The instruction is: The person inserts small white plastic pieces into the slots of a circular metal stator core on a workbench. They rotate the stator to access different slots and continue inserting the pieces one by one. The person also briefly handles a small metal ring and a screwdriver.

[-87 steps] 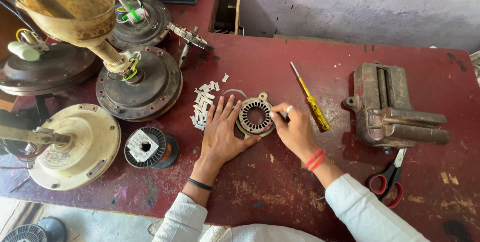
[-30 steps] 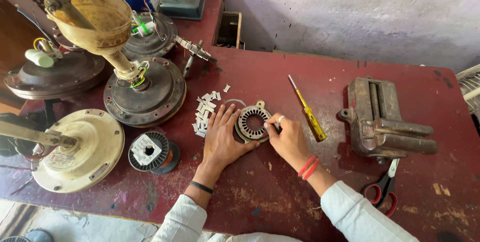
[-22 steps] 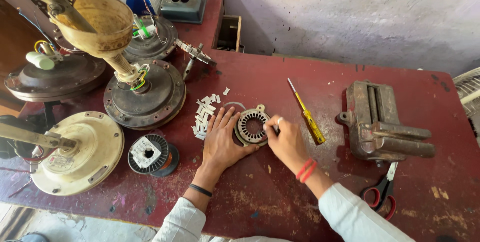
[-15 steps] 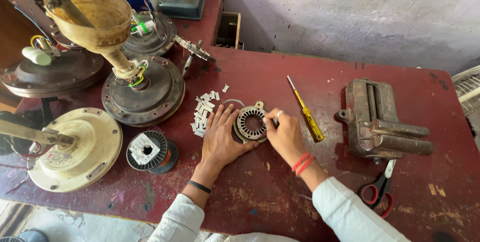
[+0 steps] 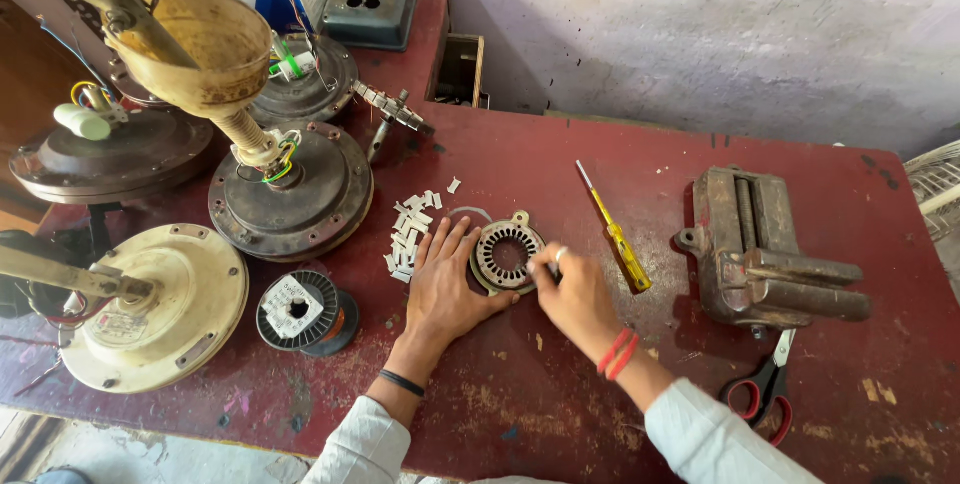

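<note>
Stator: I saw the round slotted stator [image 5: 506, 256] lying flat on the red table [image 5: 560, 154], near the middle, between my two hands.
Left hand: my left hand [image 5: 447, 289] lay open, palm down, fingers spread, its fingertips against the stator's left rim, holding nothing.
Right hand: my right hand [image 5: 575, 294] had its fingers bunched at the stator's right rim; I could not tell whether they pinched anything.
Paper bits: a heap of small white strips [image 5: 410, 229] sat just left of the stator, beside my left fingers.
Screwdriver: a yellow-handled screwdriver [image 5: 615, 234] lay just right of the stator, near my right hand.
Vise: a rusty vise [image 5: 765, 249] stood well to the right.
Scissors: red-handled scissors [image 5: 765, 394] lay below the vise.
Wire spool: a spool [image 5: 300, 309] sat left of my left wrist.
Fan motors: several fan motors [image 5: 290, 189] crowded the table's left side.
</note>
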